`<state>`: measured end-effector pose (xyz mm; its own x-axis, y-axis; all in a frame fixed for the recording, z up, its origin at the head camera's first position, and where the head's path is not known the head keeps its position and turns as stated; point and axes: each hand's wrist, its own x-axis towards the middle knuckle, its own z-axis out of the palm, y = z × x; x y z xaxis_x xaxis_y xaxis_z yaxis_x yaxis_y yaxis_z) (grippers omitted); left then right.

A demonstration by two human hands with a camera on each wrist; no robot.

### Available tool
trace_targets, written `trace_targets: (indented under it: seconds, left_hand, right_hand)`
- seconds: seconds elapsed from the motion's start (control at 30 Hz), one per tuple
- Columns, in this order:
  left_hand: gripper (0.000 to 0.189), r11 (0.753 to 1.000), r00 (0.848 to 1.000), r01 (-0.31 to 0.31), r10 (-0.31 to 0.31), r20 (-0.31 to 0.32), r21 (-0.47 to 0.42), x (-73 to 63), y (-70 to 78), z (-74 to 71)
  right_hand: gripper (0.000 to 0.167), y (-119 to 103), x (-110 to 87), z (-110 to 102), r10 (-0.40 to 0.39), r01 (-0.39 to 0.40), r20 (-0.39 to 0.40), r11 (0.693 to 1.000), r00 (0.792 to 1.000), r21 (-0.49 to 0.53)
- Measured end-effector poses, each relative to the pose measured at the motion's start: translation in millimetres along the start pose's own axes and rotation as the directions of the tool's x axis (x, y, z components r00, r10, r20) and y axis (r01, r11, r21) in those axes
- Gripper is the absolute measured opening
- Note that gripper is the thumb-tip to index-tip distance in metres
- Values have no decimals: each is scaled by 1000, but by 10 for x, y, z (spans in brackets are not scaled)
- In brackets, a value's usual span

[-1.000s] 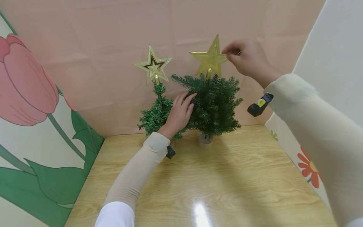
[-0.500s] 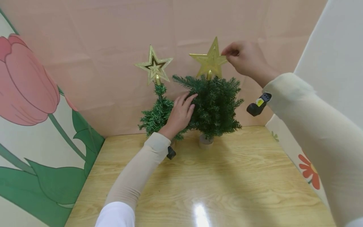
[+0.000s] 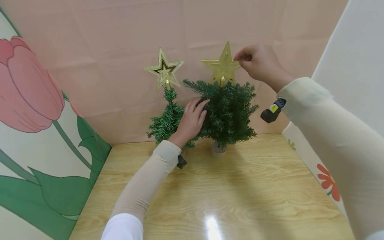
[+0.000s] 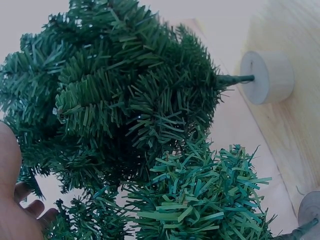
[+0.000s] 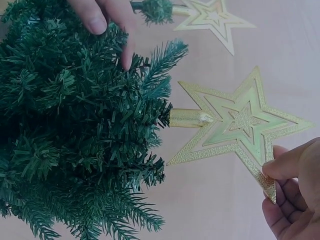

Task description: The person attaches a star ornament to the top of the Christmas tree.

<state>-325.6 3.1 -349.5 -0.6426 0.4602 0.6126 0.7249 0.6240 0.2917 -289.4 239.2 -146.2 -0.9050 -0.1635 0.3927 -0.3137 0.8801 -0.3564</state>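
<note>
Right hand [image 3: 261, 63] at 1 o'clock, thumb and forefinger pinching right tip of gold star [image 3: 222, 65] atop larger tree [image 3: 226, 110], centre-rear of wooden table [image 3: 240, 193]. Left hand [image 3: 190, 120] flat, fingers extended, pressing tree's left branches. Smaller tree [image 3: 166, 123] with second star [image 3: 164, 69] just beside, at 11 o'clock.
</note>
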Motion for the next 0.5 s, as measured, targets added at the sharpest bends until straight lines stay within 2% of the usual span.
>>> trace_targets:
  seconds: [0.5]
  left_hand:
    - [45, 1000, 1000, 22, -22, 22, 5, -5, -18, -11]
  right_hand:
    - [36, -47, 48, 89, -51, 51, 16, 999, 999, -8]
